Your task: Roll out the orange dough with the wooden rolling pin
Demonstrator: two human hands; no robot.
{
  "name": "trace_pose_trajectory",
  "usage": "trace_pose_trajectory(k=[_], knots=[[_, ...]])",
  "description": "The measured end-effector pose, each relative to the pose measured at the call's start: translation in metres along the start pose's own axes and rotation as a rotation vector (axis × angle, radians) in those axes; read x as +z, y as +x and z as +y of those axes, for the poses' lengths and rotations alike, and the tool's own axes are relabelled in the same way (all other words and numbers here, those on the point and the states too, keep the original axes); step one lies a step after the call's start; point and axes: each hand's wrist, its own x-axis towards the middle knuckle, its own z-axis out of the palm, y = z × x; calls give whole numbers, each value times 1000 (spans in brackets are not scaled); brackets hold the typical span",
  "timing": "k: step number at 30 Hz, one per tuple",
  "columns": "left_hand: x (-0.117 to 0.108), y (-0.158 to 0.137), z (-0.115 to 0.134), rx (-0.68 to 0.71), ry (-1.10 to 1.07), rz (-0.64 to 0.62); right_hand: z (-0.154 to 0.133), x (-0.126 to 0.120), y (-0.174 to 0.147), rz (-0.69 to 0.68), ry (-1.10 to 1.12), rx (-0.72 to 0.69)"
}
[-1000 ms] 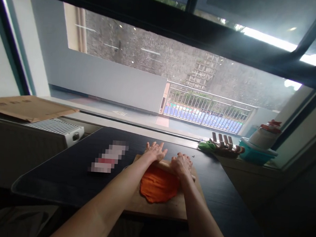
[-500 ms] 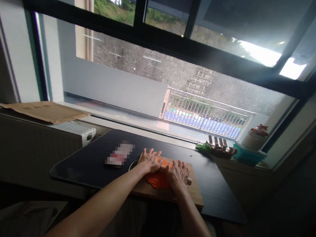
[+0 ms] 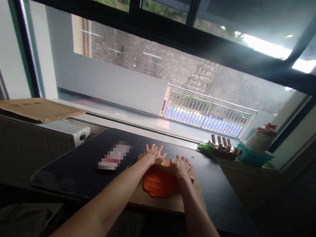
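Observation:
A flattened orange sheet (image 3: 160,184), perhaps dough or clay, lies on a wooden board (image 3: 165,205). Across its far part runs a wooden rolling pin (image 3: 192,179), mostly hidden beneath my hands. My left hand (image 3: 153,157) lies palm down over the pin's left part, fingers stretched forward and spread. On the pin's right part rests my right hand (image 3: 182,167), also flat with fingers extended; a short wooden end sticks out to its right. A thin strip of orange shows between the hands, beyond the pin.
The board sits on a dark table (image 3: 222,202). A blurred-out flat object (image 3: 114,157) lies left of the board. Along the sill stand a teal box (image 3: 254,154), a jar with a red top (image 3: 262,138) and a green item (image 3: 206,148). A brown envelope (image 3: 36,108) lies at left.
Both hands have pushed the rolling pin forward, away from me. More of the orange sheet now shows on the near side. The view has shifted slightly.

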Motion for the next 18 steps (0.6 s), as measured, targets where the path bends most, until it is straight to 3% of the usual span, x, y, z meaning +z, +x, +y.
trace_pose_trajectory(k=[5,9,18], knots=[[2,14,0,3,-8,-11,1,1,12,-37,11,10],[2,8,-1,1,-2,-24,1,2,5,-30,1,-11],[-1,-50,-7,44,42,18,-2,-8,-64,60,-25,-122]])
